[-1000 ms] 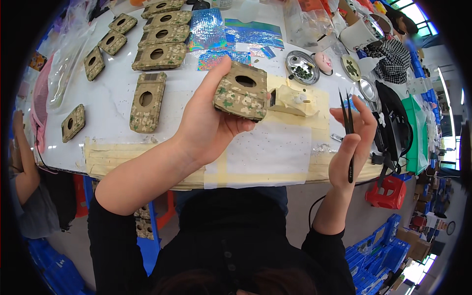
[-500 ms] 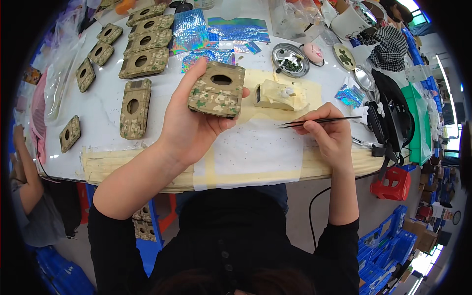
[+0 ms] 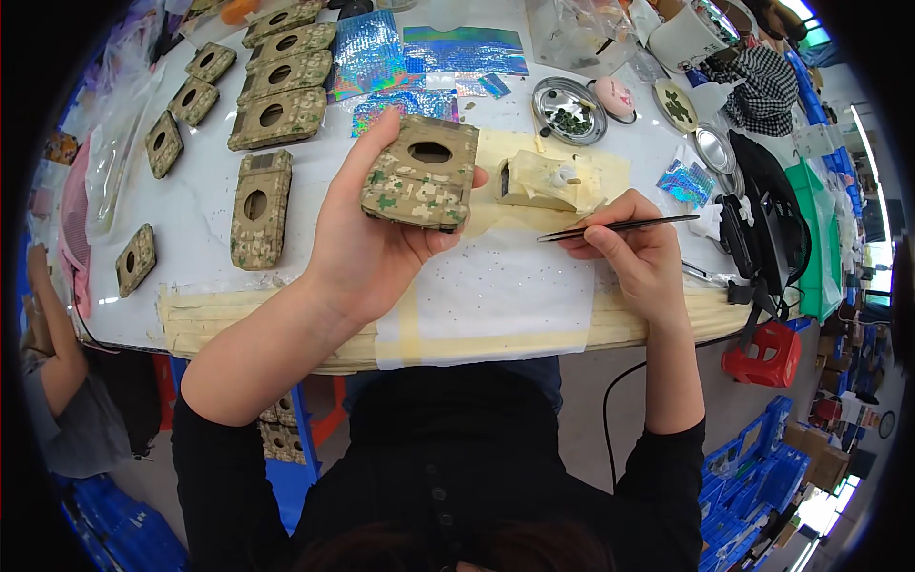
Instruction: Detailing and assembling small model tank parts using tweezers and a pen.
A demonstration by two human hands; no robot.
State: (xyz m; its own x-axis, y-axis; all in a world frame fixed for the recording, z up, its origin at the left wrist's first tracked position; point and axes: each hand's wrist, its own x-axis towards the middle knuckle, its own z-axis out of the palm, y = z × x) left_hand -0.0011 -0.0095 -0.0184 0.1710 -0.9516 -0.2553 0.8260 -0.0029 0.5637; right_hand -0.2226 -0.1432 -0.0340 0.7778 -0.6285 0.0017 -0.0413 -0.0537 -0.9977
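Note:
My left hand (image 3: 360, 238) is closed round a camouflage-patterned model hull (image 3: 419, 181), a boxy piece with a round hole in its top, and holds it up above the table. My right hand (image 3: 634, 253) pinches a pair of black tweezers (image 3: 629, 227), whose tips point left toward the hull but stay apart from it. Beneath both hands lies a white sheet (image 3: 496, 286) sprinkled with tiny dark specks. Behind the tweezers stands a pale, tape-covered block (image 3: 538, 181) with a small white knob on top.
Several more camouflage hulls (image 3: 261, 210) lie at the left. Farther back are shiny holographic sheets (image 3: 462, 50) and a round metal dish (image 3: 570, 107) of small dark green bits. A black bag (image 3: 767, 219) and a green tray (image 3: 815, 238) stand at the right. Another person's arm (image 3: 59, 329) shows at far left.
The tweezers have turned slightly and their tips now look closer together. My left hand still holds the hull in nearly the same place.

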